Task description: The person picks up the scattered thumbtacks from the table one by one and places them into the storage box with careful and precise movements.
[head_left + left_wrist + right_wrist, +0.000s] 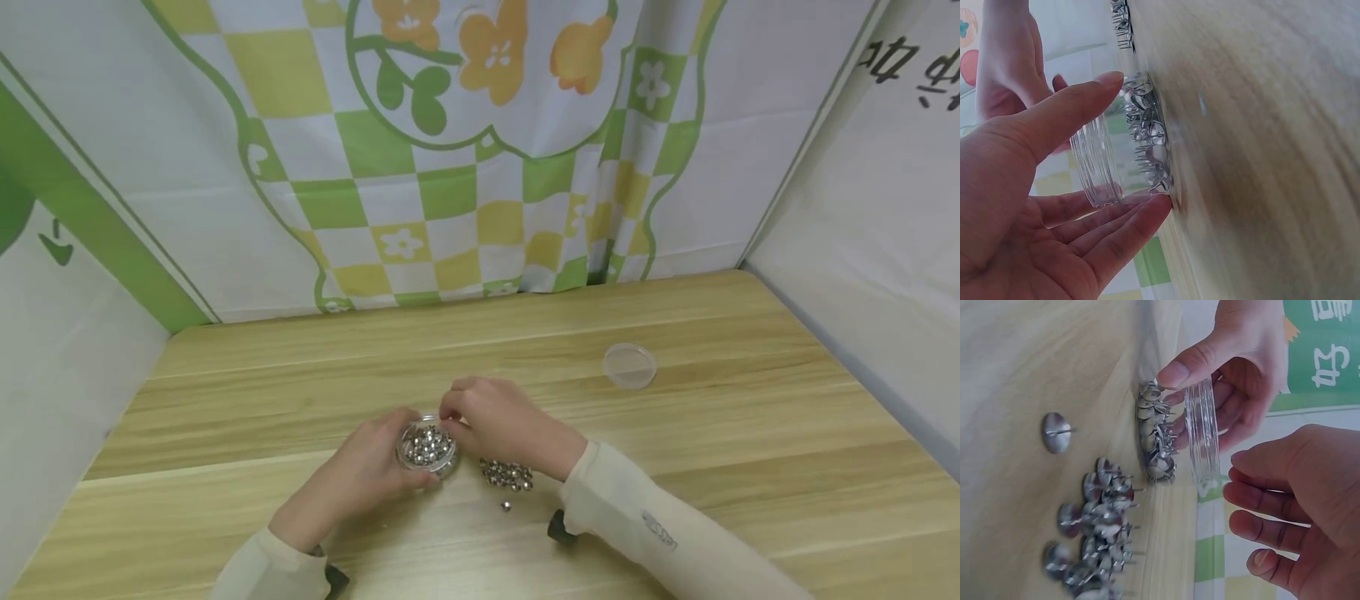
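My left hand [371, 462] grips a round clear plastic jar [1094, 169] from the side, thumb on one side and fingers on the other. Inside lie many silver thumbtacks [427, 446], gathered at the bottom. The jar stands on the wooden table. Just over the jar's mouth is my right hand [1310, 506], its fingers loosely bent, with nothing visible between the thumb and fingertips. A pile of loose thumbtacks [1100, 531] sits on the table beside the jar, below the right wrist. One single thumbtack [1056, 432] lies apart from that pile, its pin pointing up.
A round clear lid [630, 367] lies flat on the wooden table [712, 433], farther back and to the right. Behind the table hangs a checked green and yellow curtain [450, 192]; white cloth panels [862, 250] flank the sides.
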### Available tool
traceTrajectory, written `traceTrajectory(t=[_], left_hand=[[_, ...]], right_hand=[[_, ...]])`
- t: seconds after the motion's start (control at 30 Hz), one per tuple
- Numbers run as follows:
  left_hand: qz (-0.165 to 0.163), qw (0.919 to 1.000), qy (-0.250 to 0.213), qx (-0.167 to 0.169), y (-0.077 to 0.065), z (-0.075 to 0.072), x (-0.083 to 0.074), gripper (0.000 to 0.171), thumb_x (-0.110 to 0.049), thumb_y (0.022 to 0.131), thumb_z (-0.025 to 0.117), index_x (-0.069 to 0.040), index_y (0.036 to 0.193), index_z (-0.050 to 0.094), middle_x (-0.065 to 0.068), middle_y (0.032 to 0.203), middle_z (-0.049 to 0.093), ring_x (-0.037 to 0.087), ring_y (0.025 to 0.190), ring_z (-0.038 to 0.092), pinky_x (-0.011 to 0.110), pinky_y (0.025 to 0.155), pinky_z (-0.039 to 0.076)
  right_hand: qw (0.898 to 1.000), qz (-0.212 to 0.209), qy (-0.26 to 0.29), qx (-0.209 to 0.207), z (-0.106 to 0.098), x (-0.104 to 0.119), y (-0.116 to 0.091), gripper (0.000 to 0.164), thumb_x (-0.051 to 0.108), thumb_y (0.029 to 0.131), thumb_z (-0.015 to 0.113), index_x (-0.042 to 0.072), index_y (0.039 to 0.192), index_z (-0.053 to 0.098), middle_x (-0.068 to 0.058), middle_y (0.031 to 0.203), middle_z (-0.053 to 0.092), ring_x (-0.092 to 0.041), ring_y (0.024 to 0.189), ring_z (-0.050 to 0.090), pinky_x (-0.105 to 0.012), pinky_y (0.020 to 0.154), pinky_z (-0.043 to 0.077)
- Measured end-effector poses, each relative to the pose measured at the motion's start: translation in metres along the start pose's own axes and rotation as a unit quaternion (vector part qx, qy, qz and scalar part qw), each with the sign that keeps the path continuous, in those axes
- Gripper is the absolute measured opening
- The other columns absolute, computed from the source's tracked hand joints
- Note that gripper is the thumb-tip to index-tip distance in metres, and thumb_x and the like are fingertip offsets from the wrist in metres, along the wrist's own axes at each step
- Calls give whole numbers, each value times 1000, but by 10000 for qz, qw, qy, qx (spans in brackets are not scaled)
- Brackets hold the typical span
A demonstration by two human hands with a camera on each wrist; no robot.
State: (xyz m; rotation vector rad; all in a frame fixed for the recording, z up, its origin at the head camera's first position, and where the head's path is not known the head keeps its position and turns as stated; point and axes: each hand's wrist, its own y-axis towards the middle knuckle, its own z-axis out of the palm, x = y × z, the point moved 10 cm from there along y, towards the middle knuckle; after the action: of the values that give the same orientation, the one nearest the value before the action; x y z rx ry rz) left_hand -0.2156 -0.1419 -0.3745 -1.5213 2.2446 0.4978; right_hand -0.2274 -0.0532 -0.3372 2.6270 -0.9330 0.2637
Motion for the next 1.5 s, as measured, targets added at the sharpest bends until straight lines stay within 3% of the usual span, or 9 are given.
traceTrajectory(t=[0.4, 0.67, 1.13, 1.33, 1.5], left_hand=[[98, 9999, -82, -109, -2, -2, -1, 71, -26, 58, 90, 4, 114, 60, 19, 101, 71, 31, 91, 66, 51, 85, 59], [160, 9997, -71, -154, -3, -2, -2, 71, -25, 57, 91, 5, 113, 60, 19, 101, 71, 32, 91, 66, 52, 85, 59], [136, 9998, -35, -155, -1, -2, -3, 69, -23, 57, 90, 5, 113, 60, 19, 101, 71, 32, 91, 66, 52, 84, 59], [129, 9998, -20, -137, -1, -2, -3, 70, -24, 57, 91, 5, 113, 61, 19, 101, 71, 33, 91, 66, 53, 85, 58], [101, 9999, -23, -99, -1, -1, -2, 71, -26, 57, 91, 4, 113, 60, 18, 102, 71, 32, 92, 66, 52, 86, 58]], right_hand=[[9998, 124, -140, -36, -13, -25, -44, 6, 11, 86, 68, 10, 86, 74, 0, 82, 71, -9, 70, 61, -26, 58, 58], [9994, 171, -305, 57, -11, -32, -60, 5, 9, 81, 72, 13, 80, 75, 2, 75, 71, -9, 67, 60, -29, 58, 58], [9981, 428, -327, 300, 2, -42, -64, 21, 7, 79, 71, 17, 61, 64, 7, 61, 58, -6, 55, 48, -24, 48, 50], [9985, 368, -340, 208, 0, -40, -58, 16, 7, 81, 70, 15, 68, 68, 6, 64, 61, -6, 56, 49, -21, 48, 50], [9991, 289, -300, 29, -9, -26, -42, 6, 12, 85, 69, 13, 81, 74, 4, 77, 69, -6, 64, 57, -23, 54, 56]])
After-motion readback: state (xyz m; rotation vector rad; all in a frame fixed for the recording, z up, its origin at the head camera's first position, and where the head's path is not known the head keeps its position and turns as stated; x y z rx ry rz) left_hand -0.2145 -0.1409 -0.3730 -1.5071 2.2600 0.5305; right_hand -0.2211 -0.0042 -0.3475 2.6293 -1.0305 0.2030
